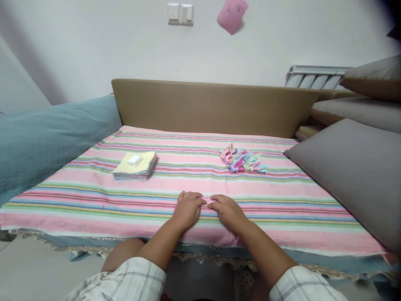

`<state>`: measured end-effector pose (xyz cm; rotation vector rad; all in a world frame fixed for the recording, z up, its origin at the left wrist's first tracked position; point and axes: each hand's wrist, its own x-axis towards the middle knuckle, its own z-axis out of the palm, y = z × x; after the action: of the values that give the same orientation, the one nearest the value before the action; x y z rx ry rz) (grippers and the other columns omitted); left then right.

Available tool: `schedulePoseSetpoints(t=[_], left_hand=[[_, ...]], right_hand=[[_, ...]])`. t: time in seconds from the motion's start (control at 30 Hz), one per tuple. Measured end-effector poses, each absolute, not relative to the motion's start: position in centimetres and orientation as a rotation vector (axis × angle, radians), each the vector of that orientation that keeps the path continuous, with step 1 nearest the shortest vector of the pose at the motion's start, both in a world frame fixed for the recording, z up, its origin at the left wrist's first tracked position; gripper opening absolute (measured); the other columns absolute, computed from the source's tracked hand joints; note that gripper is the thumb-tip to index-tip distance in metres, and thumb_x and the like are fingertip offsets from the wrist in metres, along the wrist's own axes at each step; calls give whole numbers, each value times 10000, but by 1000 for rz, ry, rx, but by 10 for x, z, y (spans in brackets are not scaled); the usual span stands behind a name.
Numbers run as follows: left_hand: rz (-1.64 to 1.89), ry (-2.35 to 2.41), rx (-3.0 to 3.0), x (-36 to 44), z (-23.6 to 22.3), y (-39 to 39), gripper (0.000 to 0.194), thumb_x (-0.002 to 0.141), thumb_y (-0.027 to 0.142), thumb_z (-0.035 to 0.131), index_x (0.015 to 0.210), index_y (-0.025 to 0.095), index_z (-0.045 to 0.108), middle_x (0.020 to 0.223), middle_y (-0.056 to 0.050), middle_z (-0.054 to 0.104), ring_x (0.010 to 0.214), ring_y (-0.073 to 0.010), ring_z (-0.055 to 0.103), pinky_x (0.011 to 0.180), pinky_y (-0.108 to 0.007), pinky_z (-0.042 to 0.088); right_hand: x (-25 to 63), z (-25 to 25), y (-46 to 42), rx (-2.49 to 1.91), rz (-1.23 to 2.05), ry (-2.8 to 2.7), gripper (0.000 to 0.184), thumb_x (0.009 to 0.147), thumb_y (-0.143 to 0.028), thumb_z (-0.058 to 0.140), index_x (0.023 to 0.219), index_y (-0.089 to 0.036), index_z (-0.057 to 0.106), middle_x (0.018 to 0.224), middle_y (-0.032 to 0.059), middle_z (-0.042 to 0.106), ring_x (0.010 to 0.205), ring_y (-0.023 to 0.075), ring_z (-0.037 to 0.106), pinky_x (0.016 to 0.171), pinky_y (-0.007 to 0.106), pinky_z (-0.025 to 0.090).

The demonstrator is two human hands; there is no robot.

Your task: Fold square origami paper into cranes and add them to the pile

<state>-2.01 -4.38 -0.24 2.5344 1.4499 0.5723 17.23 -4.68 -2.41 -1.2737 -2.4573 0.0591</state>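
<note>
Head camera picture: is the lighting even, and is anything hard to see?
Head view: soft, mostly even light, a shadow beside the pink note, a dark upper-right corner; also in the head view, the small pink piece between left hand and right hand blends into the striped cloth.

Facing me, a plain white wall (103, 50) bears two white plastic light switches (180, 14) above a long, tan backrest (213, 106); large grey cushions (354, 167) crowd the right side.

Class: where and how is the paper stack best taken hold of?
Probably by its left and right edges, coming in low from both sides: the paper stack lies flat on the striped cloth, its right edge plainly exposed, and a small white box on top discourages holding from above.
</note>
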Motion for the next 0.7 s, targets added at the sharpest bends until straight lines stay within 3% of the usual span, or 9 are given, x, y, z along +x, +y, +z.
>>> schedulePoseSetpoints(t=[0.43,0.7], left_hand=[[748,1436,2648,-28,-11,-49,319,710,122,553,931,277,722,1245,-93,537,1118,-265,486,956,-473,369],[898,1435,2650,-30,-12,-52,221,705,133,556,825,201,728,1254,-117,518,1110,-269,481,952,-439,393]], right_hand=[[171,-22,-45,-1264,120,-2416,349,828,-79,450,1013,-262,682,1114,55,622,1022,205,549,892,336,418],[170,-20,-46,-1259,152,-2390,363,808,-57,457,989,-265,692,1089,57,631,1001,205,552,873,338,426]])
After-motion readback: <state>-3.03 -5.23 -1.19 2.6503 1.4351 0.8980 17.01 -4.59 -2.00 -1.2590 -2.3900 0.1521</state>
